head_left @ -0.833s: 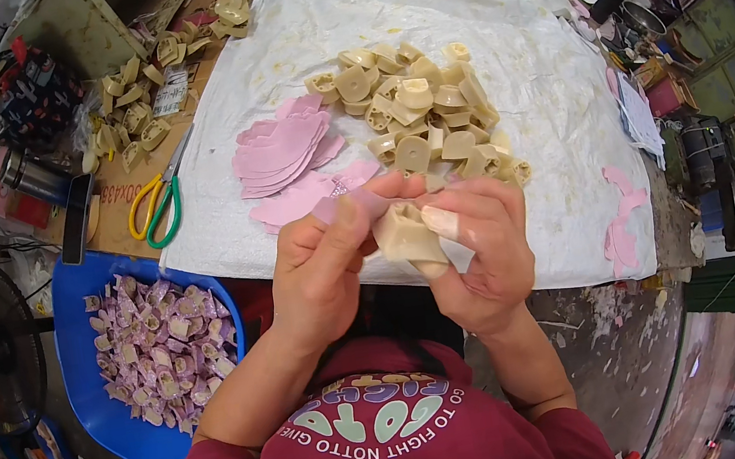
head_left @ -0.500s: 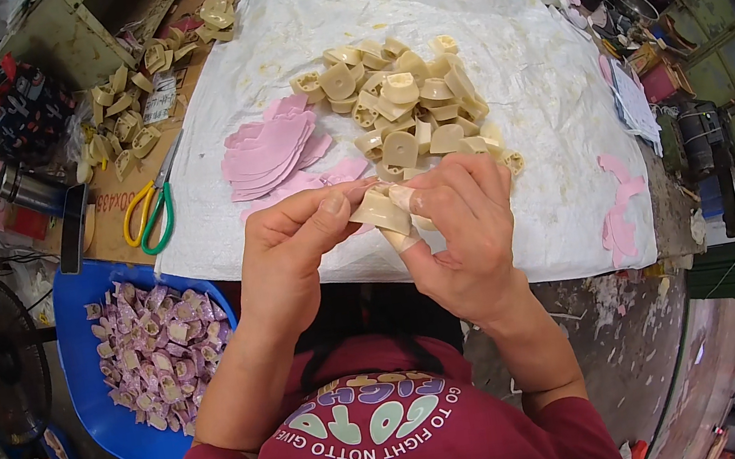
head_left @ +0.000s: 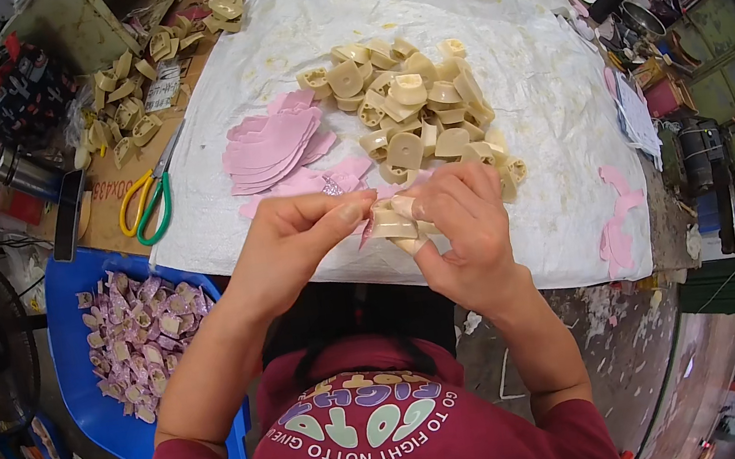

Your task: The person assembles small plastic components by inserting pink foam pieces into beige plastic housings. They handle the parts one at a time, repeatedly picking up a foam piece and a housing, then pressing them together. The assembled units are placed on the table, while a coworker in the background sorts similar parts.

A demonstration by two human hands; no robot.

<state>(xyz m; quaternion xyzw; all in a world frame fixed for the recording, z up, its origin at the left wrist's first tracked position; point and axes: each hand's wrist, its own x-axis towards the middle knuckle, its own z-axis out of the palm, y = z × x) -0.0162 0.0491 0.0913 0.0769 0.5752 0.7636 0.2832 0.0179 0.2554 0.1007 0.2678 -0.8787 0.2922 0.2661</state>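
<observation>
Left hand (head_left: 298, 239): thumb and forefinger are brought together in a pinch on a small pink piece (head_left: 366, 233); how much of it is caught between the fingertips is hidden.
Right hand (head_left: 464, 233): clamped on a beige block (head_left: 393, 222), which is gripped with the thumb below and the forefinger above; pale wrapping is worn on the thumb.
Block in hand: held between the two hands, over the near edge of the white sheet (head_left: 547, 101); its left side is touched by the pink piece, which is hung downward there.
Beige pile (head_left: 414, 103): heaped on the sheet just beyond the hands.
Pink stack (head_left: 274, 153): laid flat and overlapped, left of the pile; more pink material is spread just below it.
Scissors (head_left: 160, 176): laid at the sheet's left edge, with one yellow and one green handle.
Blue bin (head_left: 73, 351): placed at the lower left and partly covered by the left arm; it is filled with purple glittery blocks (head_left: 133, 333).
Pink scraps (head_left: 616, 227): left near the sheet's right edge, well apart from the hands.
Phone (head_left: 70, 220): propped above the bin.
</observation>
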